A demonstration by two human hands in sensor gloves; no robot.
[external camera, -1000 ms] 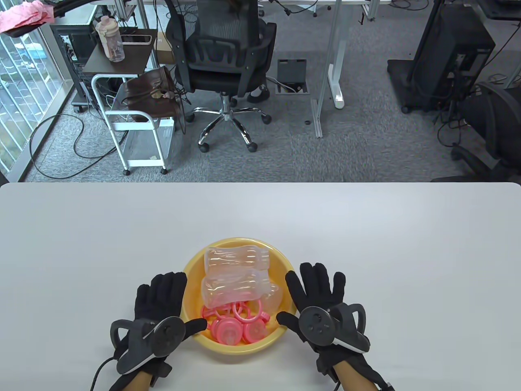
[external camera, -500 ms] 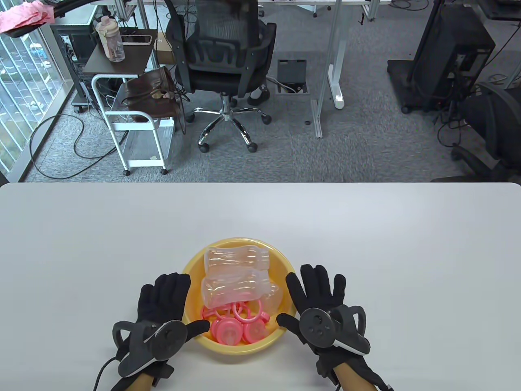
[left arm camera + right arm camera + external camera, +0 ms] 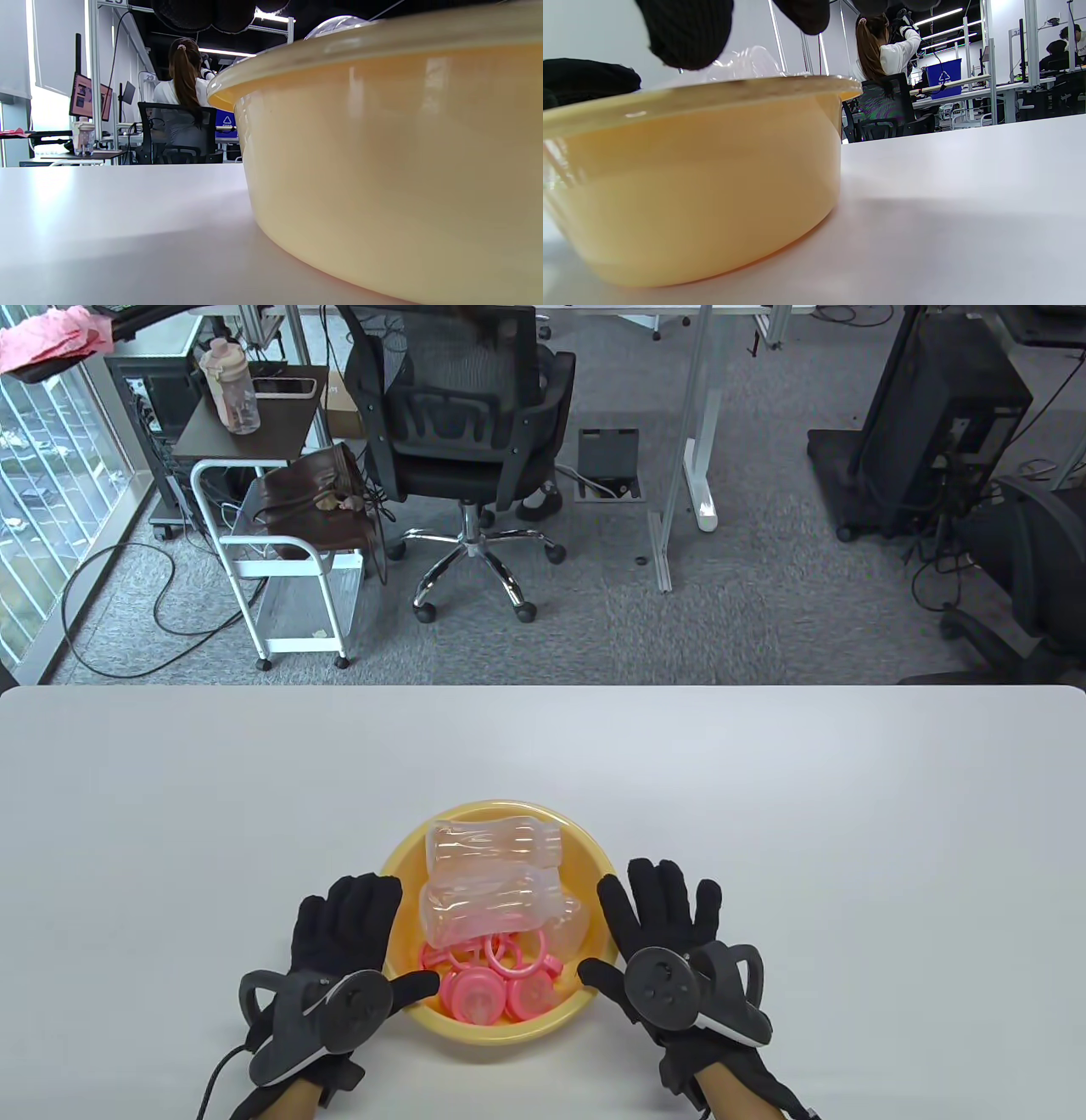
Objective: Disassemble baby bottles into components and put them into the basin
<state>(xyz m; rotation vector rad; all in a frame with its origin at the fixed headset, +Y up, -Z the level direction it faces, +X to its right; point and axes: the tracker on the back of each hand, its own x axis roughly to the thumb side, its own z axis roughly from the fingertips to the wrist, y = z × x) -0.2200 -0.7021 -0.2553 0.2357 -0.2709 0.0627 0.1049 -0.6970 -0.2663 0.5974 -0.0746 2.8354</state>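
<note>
I am resting my left grip (image 3: 344, 937) and right grip (image 3: 670, 937) wide, fingers straight, flanking the yellow basin (image 3: 594, 861) holding bottle parts (image 3: 496, 891).

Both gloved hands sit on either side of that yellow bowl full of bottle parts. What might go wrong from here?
The round yellow plastic basin sits near the front edge of the white table; a nudge from the left hand or right hand, both beside it, might slide it off. The two clear bottle bodies are piled above the rim, so tilting the basin could roll one out. The small pink rings and caps might scatter too.
</note>
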